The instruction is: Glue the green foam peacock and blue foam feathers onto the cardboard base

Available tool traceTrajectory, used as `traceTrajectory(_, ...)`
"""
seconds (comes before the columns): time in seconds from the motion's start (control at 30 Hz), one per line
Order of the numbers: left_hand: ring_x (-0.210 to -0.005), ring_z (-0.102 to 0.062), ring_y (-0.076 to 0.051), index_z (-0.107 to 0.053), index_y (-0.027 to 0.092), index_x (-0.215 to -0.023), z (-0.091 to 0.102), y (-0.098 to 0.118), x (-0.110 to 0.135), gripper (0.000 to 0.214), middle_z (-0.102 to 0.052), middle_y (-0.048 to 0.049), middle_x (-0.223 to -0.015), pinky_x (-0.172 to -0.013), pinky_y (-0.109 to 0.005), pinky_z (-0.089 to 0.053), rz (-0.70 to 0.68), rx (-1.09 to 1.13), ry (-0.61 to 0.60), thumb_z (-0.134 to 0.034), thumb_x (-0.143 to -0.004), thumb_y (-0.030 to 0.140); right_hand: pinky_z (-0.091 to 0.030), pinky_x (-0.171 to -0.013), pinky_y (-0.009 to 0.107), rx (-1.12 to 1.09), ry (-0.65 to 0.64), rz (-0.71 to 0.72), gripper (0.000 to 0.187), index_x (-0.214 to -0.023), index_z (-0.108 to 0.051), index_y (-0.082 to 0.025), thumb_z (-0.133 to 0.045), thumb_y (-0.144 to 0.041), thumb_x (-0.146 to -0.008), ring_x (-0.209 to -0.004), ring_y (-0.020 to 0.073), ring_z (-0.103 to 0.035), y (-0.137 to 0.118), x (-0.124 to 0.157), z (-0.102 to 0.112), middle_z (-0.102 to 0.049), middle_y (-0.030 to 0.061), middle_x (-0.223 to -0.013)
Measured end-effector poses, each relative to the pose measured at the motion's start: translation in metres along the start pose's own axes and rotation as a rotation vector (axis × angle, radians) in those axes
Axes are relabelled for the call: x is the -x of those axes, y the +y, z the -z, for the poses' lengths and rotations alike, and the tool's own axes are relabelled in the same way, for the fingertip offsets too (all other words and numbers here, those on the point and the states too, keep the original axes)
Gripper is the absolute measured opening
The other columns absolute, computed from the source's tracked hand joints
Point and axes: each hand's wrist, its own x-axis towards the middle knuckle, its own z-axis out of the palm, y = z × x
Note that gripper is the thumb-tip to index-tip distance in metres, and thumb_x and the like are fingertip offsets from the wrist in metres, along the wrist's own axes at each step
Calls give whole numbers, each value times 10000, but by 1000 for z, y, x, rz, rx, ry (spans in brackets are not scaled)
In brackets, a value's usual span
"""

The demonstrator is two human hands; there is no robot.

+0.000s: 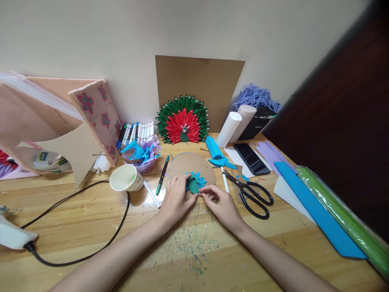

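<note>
A brown half-round cardboard piece (191, 164) lies flat on the wooden table (91, 219). On its near edge sits a small dark green paper body (193, 185) over a fan of blue paper petals (201, 179). My left hand (176, 198) presses fingers and thumb on the green body's left side. My right hand (219, 202) rests just right of it, its fingers curled and pinched at the cardboard's lower edge, touching the craft. Both forearms reach in from the bottom.
Black scissors (253, 192), a white stick (225, 180) and a green pen (162, 175) lie close by. A paper cup (125, 178), a glue gun (13, 235) with its black cord (91, 194), a phone (251, 158), paper rolls (322, 207), markers (135, 133) and a finished red-green peacock (182, 121) surround the work.
</note>
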Motion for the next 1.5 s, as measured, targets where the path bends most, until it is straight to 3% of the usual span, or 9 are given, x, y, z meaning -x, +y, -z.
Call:
traceTrajectory(0.5, -1069, -478, -259, -417, 222, -1252, 0, 4, -3, 513, -586, -83, -1173, -875, -401, -361, 5, -58, -40, -612, -783, 290, -438, -604, 257, 36, -38, 1, 141, -832, -619, -193, -487, -234, -802, -650, 141, -550, -4, 2, 3, -649, 28, -782)
traceTrajectory(1.27, -1045, -499, -255, -460, 198, -1233, -2, 1, -3, 492, -609, -95, -1110, -859, -390, -394, 23, -84, -7, -622, -782, 310, -419, -613, 246, 62, -58, 4, 146, -845, -616, -194, -477, -219, -807, -660, 134, -546, -3, 1, 3, -643, 20, -789)
traceTrajectory(1.5, -1064, -483, -249, -574, 199, -1100, -2, 0, -1, 284, -573, -54, -1250, -861, -394, -385, -76, -150, -30, -577, -824, 265, -410, -606, 242, 60, -80, 11, 140, -852, -602, -193, -469, -217, -818, -641, 124, -523, -3, 1, 4, -622, 10, -768)
